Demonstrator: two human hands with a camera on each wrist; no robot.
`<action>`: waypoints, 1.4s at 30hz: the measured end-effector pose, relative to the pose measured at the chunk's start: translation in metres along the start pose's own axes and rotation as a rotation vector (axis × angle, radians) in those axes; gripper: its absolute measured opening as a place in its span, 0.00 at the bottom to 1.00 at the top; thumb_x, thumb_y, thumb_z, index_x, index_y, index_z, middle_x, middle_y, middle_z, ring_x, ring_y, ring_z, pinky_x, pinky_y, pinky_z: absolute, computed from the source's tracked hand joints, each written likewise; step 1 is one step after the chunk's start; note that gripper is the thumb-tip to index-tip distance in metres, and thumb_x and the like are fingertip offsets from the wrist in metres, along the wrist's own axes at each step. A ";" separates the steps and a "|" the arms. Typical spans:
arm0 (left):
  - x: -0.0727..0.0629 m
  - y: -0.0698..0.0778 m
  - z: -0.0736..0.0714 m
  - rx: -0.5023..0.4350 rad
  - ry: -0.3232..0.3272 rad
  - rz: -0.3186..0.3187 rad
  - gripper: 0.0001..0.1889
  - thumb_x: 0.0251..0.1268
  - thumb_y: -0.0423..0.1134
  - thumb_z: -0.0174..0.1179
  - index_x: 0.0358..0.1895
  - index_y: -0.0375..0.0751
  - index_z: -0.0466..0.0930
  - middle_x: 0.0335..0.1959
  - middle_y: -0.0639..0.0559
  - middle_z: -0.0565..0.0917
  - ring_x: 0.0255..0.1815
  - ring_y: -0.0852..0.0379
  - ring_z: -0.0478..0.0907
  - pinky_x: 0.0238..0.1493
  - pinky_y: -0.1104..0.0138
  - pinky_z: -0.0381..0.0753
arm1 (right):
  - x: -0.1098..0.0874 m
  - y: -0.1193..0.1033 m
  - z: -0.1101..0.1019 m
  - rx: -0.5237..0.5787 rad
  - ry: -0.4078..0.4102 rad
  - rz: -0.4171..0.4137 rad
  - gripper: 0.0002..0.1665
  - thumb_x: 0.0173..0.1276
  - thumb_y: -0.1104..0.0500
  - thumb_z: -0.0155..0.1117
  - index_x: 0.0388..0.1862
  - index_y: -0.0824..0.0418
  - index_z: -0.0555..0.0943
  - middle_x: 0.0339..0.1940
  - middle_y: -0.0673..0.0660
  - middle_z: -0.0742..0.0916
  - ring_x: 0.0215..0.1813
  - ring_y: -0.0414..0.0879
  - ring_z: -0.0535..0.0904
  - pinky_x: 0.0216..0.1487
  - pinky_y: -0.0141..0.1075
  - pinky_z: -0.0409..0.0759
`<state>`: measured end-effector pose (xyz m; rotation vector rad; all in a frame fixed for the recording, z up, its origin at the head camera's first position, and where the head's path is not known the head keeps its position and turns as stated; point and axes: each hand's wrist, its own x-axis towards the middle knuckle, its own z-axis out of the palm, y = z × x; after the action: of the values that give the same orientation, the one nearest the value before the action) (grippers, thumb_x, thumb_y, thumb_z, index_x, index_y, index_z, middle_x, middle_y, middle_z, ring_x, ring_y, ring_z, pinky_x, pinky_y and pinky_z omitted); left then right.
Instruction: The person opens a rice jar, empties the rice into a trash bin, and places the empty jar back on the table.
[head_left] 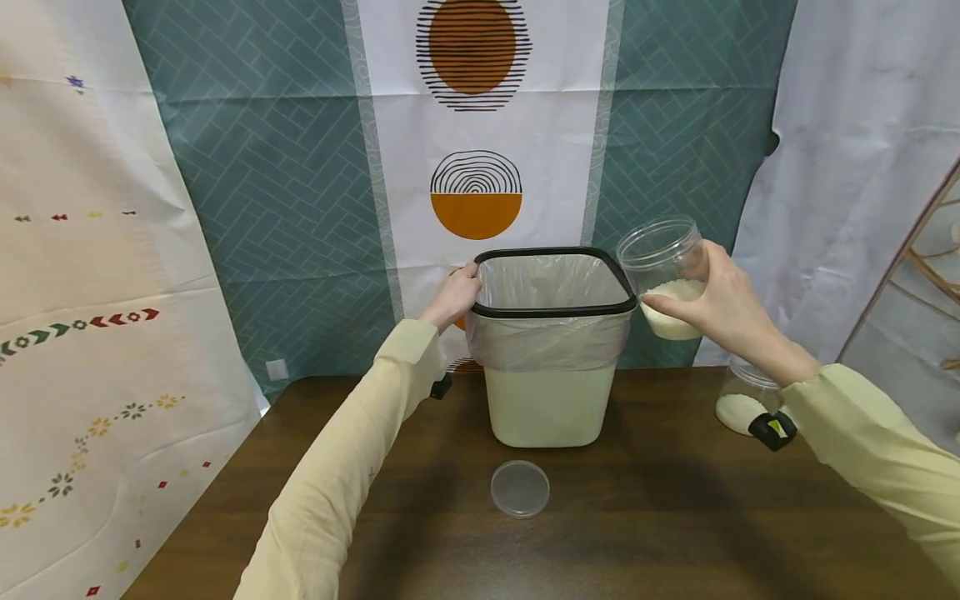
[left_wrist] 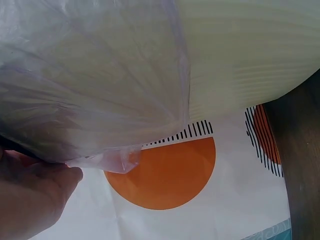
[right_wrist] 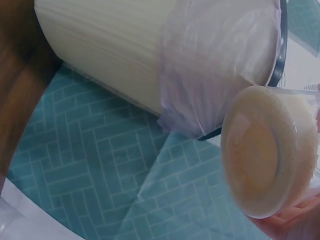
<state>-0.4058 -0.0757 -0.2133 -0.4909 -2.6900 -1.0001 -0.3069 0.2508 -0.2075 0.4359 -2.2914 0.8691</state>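
A cream trash bin with a black rim stands lined with a translucent plastic bag, folded down over the outside. My left hand grips the rim at its left corner; the left wrist view shows the thumb against the bag's edge. My right hand holds an uncapped clear plastic jar beside the right end of the rim. The jar leans toward the bin, with white rice-like grains gathered in its bottom. The right wrist view shows the jar's round base.
A clear round lid lies on the brown wooden table in front of the bin. Under my right forearm stands a second clear jar with white grains. A patterned cloth hangs behind the table.
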 end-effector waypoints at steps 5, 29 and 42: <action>0.000 0.002 0.000 -0.001 0.010 -0.001 0.22 0.68 0.33 0.34 0.64 0.33 0.60 0.62 0.40 0.64 0.62 0.47 0.59 0.59 0.60 0.58 | 0.010 0.000 -0.004 -0.023 -0.020 -0.017 0.42 0.47 0.47 0.73 0.50 0.69 0.64 0.47 0.65 0.73 0.49 0.59 0.70 0.43 0.52 0.66; -0.001 0.001 0.003 -0.016 0.032 -0.012 0.24 0.68 0.32 0.35 0.67 0.32 0.56 0.65 0.40 0.61 0.64 0.47 0.55 0.61 0.62 0.54 | 0.052 -0.016 0.003 -0.193 -0.140 -0.037 0.54 0.45 0.52 0.75 0.64 0.69 0.56 0.57 0.70 0.67 0.54 0.66 0.60 0.48 0.61 0.59; -0.002 0.002 0.000 0.003 0.011 -0.005 0.23 0.69 0.32 0.34 0.67 0.31 0.55 0.65 0.40 0.59 0.65 0.47 0.54 0.61 0.61 0.53 | 0.067 -0.023 0.017 -0.290 -0.130 -0.225 0.50 0.39 0.62 0.76 0.61 0.68 0.62 0.57 0.69 0.69 0.59 0.64 0.60 0.58 0.57 0.49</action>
<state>-0.4031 -0.0745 -0.2126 -0.4769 -2.6835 -0.9965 -0.3525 0.2176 -0.1616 0.6187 -2.3815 0.4003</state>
